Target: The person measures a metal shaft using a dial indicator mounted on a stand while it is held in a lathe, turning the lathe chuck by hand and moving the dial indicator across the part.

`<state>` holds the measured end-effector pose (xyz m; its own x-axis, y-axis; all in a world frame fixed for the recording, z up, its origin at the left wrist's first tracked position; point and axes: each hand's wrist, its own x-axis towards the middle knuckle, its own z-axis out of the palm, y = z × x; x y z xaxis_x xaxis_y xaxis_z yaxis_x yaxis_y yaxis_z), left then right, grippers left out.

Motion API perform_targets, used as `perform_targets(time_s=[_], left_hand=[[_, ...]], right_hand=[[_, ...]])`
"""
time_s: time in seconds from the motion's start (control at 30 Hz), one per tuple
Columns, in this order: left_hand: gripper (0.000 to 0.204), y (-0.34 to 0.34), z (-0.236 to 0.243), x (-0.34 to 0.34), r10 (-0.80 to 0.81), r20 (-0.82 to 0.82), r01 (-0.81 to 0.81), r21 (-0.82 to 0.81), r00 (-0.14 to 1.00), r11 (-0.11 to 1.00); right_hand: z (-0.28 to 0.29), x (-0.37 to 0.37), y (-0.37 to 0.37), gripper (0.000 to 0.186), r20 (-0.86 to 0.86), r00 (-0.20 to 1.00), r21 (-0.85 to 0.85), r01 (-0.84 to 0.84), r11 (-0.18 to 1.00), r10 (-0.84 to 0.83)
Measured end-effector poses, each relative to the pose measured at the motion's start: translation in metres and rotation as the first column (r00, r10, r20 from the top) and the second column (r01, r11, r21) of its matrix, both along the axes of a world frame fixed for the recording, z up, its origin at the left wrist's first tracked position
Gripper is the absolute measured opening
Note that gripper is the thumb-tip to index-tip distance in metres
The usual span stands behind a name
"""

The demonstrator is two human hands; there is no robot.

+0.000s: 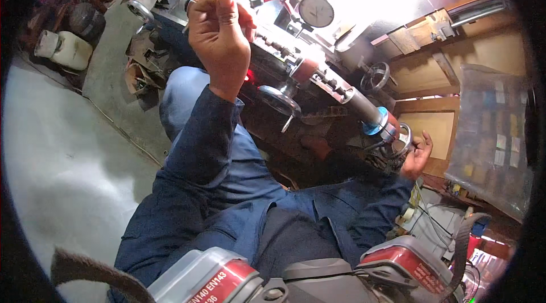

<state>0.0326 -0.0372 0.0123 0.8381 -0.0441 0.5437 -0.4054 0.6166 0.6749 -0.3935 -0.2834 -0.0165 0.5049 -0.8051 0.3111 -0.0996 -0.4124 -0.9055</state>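
While the long grey metal cylinder (pixel 364 107) sits mounted right of centre, we judge work under way, its remainder unclear. Upper left, our left hand (pixel 220 44) is raised, fingers curled, any grip hidden; middle right, our bent-fingered right hand (pixel 419 158) is beside the silver metal ring (pixel 409 133), hold unclear.

Through the head camera I am counting one left hand (pixel 222 38) and one right hand (pixel 418 156), two bare hands altogether. I am finding one dial gauge (pixel 316 12), at least four handwheels (pixel 278 100), one blue ring (pixel 374 127) and one pale jug (pixel 73 52). I am also tallying two red-labelled filter cartridges (pixel 406 269) and two dark straps (pixel 94 272).
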Motion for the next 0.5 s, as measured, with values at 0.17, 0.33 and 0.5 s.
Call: perform_targets(time_s=[0.17,0.33,0.5], left_hand=[[0.012,-0.006,0.001,-0.01,-0.123,-0.088,0.12,-0.037,0.989,0.992],[0.014,-0.015,-0.002,-0.013,-0.134,-0.1,0.131,-0.038,0.986,0.991],[0.015,-0.017,0.001,-0.016,-0.075,-0.115,0.075,-0.003,0.991,0.997]], right_hand=[[-0.029,-0.004,-0.05,0.043,0.133,0.991,0.209,-0.061,0.976,0.034],[-0.067,-0.019,-0.079,0.037,0.023,0.995,0.302,-0.096,0.949,0.093],[-0.11,-0.035,-0.082,0.043,-0.115,0.99,0.275,0.109,0.955,-0.08]])
